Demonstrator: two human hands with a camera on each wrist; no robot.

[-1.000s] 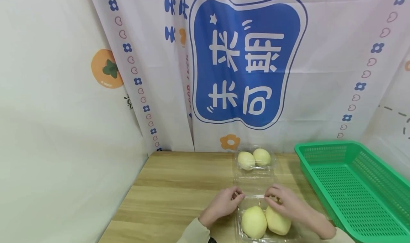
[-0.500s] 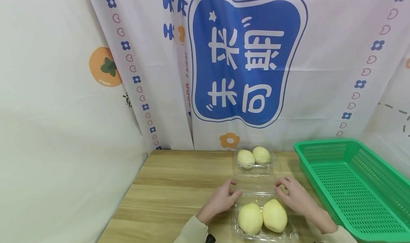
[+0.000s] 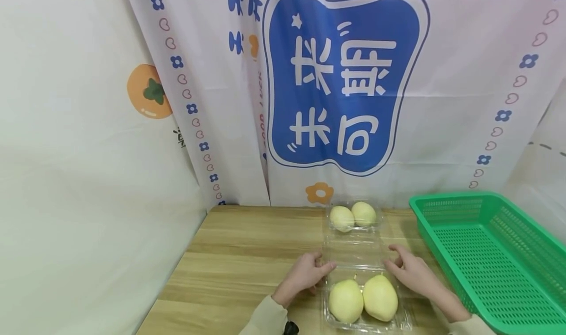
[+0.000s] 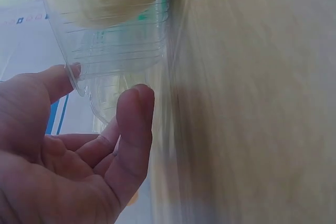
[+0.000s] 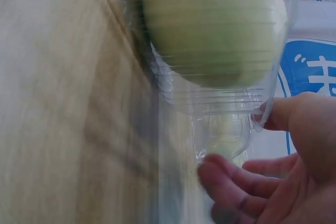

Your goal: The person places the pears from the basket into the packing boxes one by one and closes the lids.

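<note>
Clear glossy plastic clamshell; matt wood-grain table; perforated green plastic basket; printed cloth backdrop.

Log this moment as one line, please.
left hand: pinches near clamshell left corner | right hand: pinches right corner | inside: two pears | lid open | green basket right

bare table left, green basket right
</note>
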